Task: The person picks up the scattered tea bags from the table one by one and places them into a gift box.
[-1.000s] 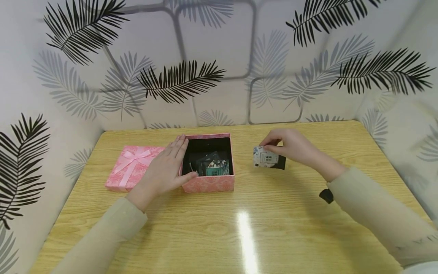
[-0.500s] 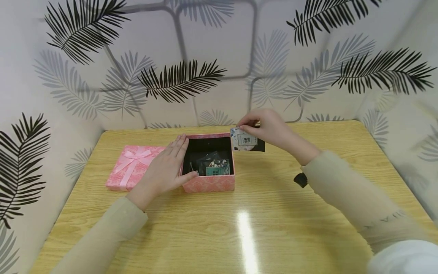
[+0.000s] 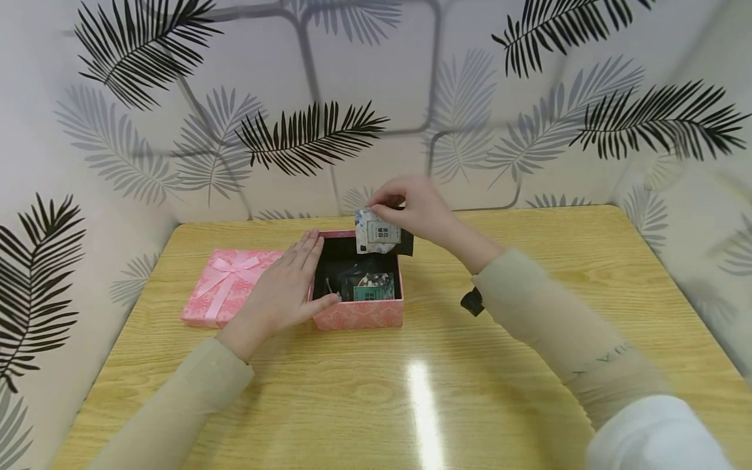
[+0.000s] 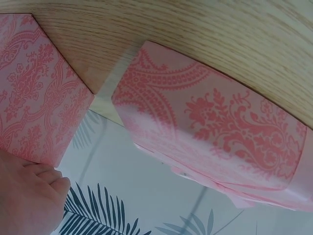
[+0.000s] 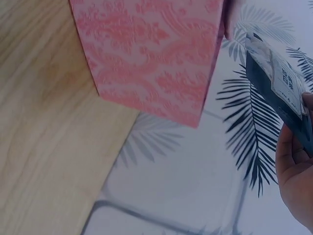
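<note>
My right hand [image 3: 420, 209] pinches a small flat packet [image 3: 376, 232] by its upper edge, above the back right part of the pink box [image 3: 358, 315]. The packet has a pale floral front with a grey label and a black part at its right. In the right wrist view the packet [image 5: 276, 81] is tilted beside the box wall [image 5: 151, 54]. My left hand [image 3: 284, 290] rests on the box's left rim, fingers straight and thumb along the front. Inside the dark box lie a teal-labelled packet [image 3: 373, 287] and clear wrapping, partly hidden.
Left of the box lies its pink lid [image 3: 229, 287] with a ribbon bow, partly behind my left hand. The wooden table [image 3: 329, 391] meets a leaf-patterned wall covering [image 3: 376, 163] at the back. A small black piece [image 3: 472, 301] is at my right sleeve.
My right hand has carried the packet leftward and a little farther back, from the table right of the box to above its opening. The left hand, box and lid have stayed in place.
</note>
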{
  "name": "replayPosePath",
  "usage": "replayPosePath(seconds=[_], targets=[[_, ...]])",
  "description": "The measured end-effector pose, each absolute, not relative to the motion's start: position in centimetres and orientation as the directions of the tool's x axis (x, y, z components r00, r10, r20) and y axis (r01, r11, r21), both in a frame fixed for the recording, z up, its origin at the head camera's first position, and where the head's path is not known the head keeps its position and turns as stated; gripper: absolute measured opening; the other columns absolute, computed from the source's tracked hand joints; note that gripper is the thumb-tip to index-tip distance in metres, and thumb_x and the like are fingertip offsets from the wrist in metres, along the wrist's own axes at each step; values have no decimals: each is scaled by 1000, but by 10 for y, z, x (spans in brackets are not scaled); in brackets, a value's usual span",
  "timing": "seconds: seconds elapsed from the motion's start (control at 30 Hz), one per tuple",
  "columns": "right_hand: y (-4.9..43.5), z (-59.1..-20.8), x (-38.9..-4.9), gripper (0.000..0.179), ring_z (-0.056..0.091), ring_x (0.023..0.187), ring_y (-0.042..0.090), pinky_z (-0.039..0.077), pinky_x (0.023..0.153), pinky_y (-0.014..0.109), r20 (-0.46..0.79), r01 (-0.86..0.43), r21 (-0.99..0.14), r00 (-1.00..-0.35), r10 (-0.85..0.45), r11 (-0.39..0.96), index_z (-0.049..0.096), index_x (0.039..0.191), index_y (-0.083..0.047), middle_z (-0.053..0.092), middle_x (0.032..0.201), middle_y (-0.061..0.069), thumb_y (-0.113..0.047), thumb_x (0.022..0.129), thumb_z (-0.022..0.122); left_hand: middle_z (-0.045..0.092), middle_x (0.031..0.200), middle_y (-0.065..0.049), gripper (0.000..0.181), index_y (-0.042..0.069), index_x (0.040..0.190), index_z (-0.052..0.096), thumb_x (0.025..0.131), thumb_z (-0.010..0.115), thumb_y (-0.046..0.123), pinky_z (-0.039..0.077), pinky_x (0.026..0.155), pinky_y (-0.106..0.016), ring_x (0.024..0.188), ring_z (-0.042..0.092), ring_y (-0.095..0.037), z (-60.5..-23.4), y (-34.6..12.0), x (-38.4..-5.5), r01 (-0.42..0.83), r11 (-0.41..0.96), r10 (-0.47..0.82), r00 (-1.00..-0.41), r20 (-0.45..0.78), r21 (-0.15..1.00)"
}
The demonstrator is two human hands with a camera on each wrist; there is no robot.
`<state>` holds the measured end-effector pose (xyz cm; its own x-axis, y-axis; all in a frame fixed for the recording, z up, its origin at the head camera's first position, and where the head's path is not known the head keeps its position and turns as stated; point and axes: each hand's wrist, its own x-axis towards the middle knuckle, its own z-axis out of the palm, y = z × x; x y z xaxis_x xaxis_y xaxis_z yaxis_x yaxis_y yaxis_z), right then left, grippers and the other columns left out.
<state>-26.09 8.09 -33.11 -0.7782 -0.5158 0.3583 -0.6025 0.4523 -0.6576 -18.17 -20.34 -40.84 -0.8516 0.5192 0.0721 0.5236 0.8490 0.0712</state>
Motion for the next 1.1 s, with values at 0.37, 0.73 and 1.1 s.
replayPosePath(seconds=[0.37,0.73,1.1], targets=[[54,-364,-256,15,73,89,25,60,80,29,275,-536,-744,-790,-548,398,80,111,0,79,104,16,-7,102,70,12,178,-20,118,-3,168,14,96,20,90,21,136,-48,167,12,-34,-409,-204,-182,527,847,521,-850,80,78],[46,-384,-252,13,69,83,16,55,74,24,203,-530,-724,-775,-599,441,82,108,-5,81,102,10,-10,101,73,13,178,-20,121,-4,168,15,94,15,91,21,135,-48,167,14,-34,-410,-204,-182,533,843,526,-845,92,69],[44,-394,-250,10,73,86,17,61,81,32,168,-574,-636,-756,-633,517,83,104,-9,82,102,6,-12,100,75,12,178,-20,106,-4,168,15,100,59,64,21,135,-48,167,13,-34,-410,-203,-180,520,851,515,-853,83,69]])
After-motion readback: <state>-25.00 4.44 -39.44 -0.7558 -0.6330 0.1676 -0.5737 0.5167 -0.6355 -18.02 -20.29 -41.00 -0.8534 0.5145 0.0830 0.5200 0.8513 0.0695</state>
